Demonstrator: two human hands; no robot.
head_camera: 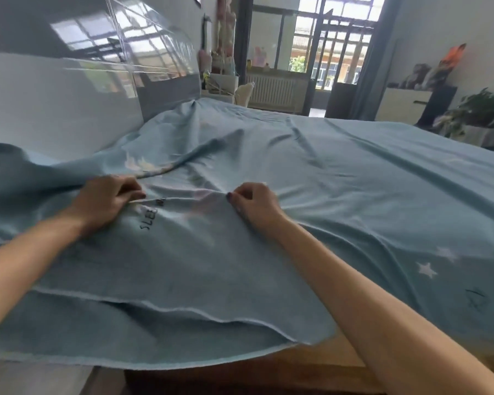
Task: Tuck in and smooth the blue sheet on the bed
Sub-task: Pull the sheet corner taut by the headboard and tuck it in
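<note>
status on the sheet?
Left hand and right hand both pinching the blue sheet. Sheet wrinkled, near edge untucked over the wooden frame. Nothing in the way.

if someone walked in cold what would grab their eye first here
First, the two bare arms reaching into the middle of the frame: the left hand and the right hand each pinch a fold of the blue sheet, which spreads wrinkled across the bed and hangs loose over the near edge. Next, the bright barred window at the far end of the room, with a white radiator below it.
</note>
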